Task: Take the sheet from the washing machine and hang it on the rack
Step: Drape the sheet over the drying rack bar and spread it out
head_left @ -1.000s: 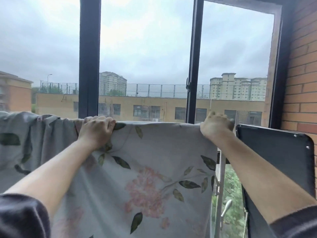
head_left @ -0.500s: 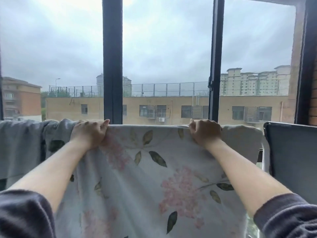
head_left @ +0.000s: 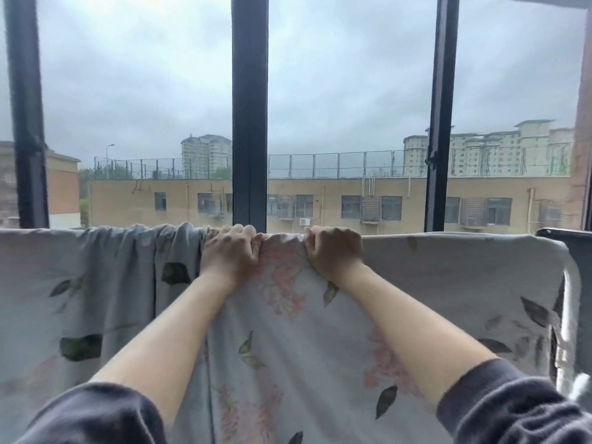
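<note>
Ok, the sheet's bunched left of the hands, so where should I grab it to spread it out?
Grip the gathered folds at the sheet's top edge, where it drapes over the rail, coming from the near side with fingers over the top. Probably use the left hand, which is beside them; the right hand can anchor the flat part.

A wide window point(head_left: 349, 100) with dark vertical frames point(head_left: 249, 110) looks onto a long tan building point(head_left: 336, 203) (its roof fenced), pale tower blocks point(head_left: 487, 149) beyond, under flat grey overcast light. Brick wall point(head_left: 581, 155) at right.
</note>
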`<move>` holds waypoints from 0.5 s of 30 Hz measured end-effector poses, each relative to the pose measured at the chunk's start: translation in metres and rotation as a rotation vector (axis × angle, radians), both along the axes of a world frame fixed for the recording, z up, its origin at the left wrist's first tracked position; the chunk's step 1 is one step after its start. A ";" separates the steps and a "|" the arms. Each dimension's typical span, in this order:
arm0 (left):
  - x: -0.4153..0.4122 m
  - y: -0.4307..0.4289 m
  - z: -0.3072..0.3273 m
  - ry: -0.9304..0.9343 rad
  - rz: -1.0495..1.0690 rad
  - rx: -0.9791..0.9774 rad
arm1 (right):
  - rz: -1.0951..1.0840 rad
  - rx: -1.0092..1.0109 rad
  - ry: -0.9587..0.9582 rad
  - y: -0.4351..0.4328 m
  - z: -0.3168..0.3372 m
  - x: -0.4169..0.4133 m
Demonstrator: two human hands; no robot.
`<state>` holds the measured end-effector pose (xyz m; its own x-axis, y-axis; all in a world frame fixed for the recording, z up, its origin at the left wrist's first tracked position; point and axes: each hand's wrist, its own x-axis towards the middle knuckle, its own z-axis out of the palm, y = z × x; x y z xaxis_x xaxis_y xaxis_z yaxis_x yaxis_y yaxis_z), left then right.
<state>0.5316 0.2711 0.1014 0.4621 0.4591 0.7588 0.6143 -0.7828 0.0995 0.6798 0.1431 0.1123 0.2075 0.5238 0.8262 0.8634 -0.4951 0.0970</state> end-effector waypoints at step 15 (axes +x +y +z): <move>-0.090 0.100 0.000 -0.167 0.165 0.042 | -0.002 0.281 -0.174 0.033 -0.010 0.018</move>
<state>0.4415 0.3707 0.1012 0.2496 0.4842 0.8386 0.7122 -0.6786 0.1798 0.6981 0.1764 0.1019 0.0510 0.2702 0.9615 0.8447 -0.5252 0.1028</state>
